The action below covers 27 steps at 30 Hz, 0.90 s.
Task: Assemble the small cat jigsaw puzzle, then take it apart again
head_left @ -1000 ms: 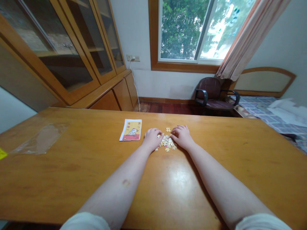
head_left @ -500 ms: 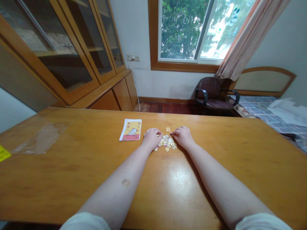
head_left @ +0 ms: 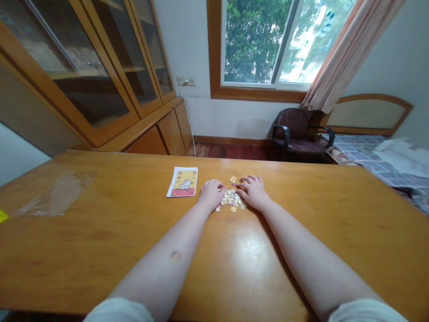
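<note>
A heap of small jigsaw puzzle pieces point(head_left: 231, 199) lies on the wooden table point(head_left: 214, 250) between my two hands. At the heap's left edge, my left hand point(head_left: 211, 194) is closed, thumb and fingers pinched on a puzzle piece that shows pale at the fingertips. My right hand point(head_left: 252, 191) rests at the right side of the heap with its fingers apart, the tips over or touching a few pieces. Just beyond the heap, a small yellow group of pieces point(head_left: 233, 179) lies near my right fingertips. Left of my left hand is a picture card point(head_left: 183, 182) with a white bird on yellow and red.
A clear plastic bag point(head_left: 58, 194) lies on the table's left part, with a yellow item point(head_left: 3, 216) at the left border. Beyond the table are a glass-door cabinet point(head_left: 134, 116), an office chair point(head_left: 295, 129) and a bed point(head_left: 378, 152).
My right hand's fingers have spread and shifted slightly left and away from me. The small yellow group beyond the heap has moved a little left. My left hand stays nearly still.
</note>
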Each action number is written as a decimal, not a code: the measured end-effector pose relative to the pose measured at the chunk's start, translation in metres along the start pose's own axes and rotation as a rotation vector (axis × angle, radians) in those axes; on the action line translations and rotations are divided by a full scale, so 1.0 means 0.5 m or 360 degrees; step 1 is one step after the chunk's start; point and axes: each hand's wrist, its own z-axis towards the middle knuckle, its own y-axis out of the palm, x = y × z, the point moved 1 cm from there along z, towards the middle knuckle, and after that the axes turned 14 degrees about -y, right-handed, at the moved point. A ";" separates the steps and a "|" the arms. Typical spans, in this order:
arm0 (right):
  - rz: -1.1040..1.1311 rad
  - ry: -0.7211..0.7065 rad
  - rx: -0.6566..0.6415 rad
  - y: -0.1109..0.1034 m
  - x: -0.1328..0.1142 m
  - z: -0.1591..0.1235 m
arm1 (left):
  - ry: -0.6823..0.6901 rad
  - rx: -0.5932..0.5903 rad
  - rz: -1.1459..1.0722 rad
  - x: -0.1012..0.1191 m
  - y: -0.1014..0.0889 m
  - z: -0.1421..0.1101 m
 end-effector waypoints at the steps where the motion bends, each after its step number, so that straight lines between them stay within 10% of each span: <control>1: 0.0014 -0.0032 0.0007 0.001 0.000 0.000 | 0.0002 0.0001 -0.0001 0.000 0.000 0.000; 14: 0.0311 -0.0299 0.0154 0.002 -0.008 0.008 | 0.0302 -0.0175 -0.0199 0.016 -0.002 -0.011; 27: 0.0151 0.0539 0.0358 0.004 0.058 0.002 | -0.0055 -0.0196 -0.0407 -0.001 0.006 0.007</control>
